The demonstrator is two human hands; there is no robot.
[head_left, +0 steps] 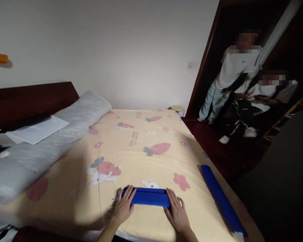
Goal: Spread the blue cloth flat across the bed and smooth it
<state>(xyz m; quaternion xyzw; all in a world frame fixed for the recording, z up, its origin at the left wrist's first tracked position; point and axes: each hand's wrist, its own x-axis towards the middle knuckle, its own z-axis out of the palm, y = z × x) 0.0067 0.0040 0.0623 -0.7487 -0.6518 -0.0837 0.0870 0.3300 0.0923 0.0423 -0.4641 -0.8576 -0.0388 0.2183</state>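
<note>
A folded blue cloth (148, 197) lies flat on a yellow bedsheet (141, 148) printed with rabbits and carrots, near the bed's front edge. My left hand (123, 205) rests palm down on the cloth's left end, fingers spread. My right hand (176, 211) lies flat against its right end, fingers pointing away from me. Neither hand has closed around the cloth. A long blue roll (223, 201) lies along the bed's right edge, apart from both hands.
A long grey bolster (53, 141) runs along the bed's left side, a white sheet (37, 130) resting on it beside a dark headboard (27, 101). Two people (242, 87) are by the doorway at the right. A small round stool (177, 109) stands beyond the bed.
</note>
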